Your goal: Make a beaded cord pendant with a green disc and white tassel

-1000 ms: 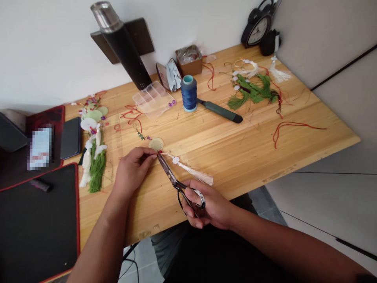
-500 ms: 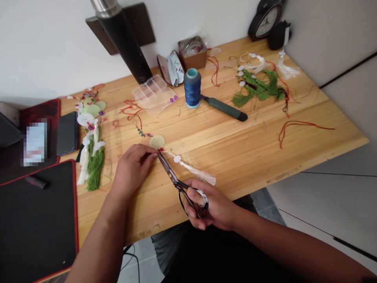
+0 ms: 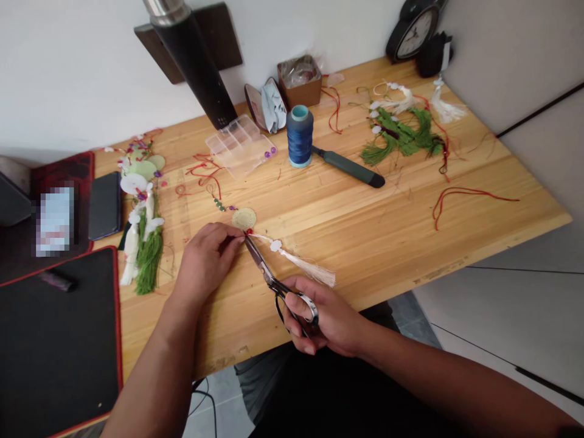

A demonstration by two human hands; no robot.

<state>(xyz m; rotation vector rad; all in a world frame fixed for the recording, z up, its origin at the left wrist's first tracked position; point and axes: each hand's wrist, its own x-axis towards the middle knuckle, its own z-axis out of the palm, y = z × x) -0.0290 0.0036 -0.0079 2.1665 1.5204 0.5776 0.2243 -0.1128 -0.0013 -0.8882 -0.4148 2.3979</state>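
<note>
My right hand [image 3: 322,313] grips a pair of scissors [image 3: 258,258], fingers through the dark handles. The blades point up and left, their tips beside the fingertips of my left hand [image 3: 207,258]. That hand is pinched closed just below a red bead [image 3: 249,231]; what lies between its fingers is too small to make out. Above the bead lies a round pale-green pendant [image 3: 244,218], with a beaded cord [image 3: 219,205] running up from it. From the bead a white tassel [image 3: 308,267] with a white flower-shaped piece [image 3: 275,245] stretches right across the wooden table [image 3: 387,243].
Behind stand a blue thread spool [image 3: 300,137], a dark-handled tool [image 3: 351,168], a clear compartment box [image 3: 241,146] and a black flask [image 3: 196,67]. Green tassels [image 3: 404,137] lie at the back right, finished-looking pendants [image 3: 137,182] at the left. A red cord [image 3: 469,190] lies right.
My right hand and the scissors' handles have shifted very slightly left, while the blade tips stay by my left fingertips. My left hand holds its place.
</note>
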